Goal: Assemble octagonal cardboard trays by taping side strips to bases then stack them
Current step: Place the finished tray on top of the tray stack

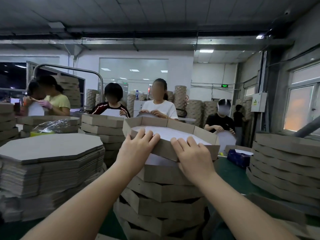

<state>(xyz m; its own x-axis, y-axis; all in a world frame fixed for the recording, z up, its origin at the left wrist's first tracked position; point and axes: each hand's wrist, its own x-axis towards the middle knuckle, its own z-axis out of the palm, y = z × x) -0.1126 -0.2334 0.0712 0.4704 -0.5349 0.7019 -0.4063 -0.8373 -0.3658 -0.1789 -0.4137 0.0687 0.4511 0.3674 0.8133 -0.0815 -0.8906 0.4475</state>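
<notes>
**Both hands on the top tray's near wall**

Below the wrists rises a stack (pixel 164 193) of octagonal trays, rough grey-brown board, each turned a little off the one under it. The left hand (pixel 138 149) and right hand (pixel 192 156) sit side by side on the near wall of the top tray (pixel 173 124). Palms lie against the outside and the fingers (pixel 147 135) are hooked over the rim, close together, tips on the smooth white lining. The thumbs are hidden. The tray sits tilted on top of the stack, and under the fingers a sliver of the next tray's white floor shows.

Left of the fingers is a thick pile (pixel 48 148) of flat octagonal boards with layered edges. To their right the matte green table (pixel 230 172) carries a dark blue packet (pixel 238 157) and another stack of trays (pixel 284 163). Past the fingertips, beyond the tray's far wall, workers (pixel 158 108) handle white sheets among tall columns of board.
</notes>
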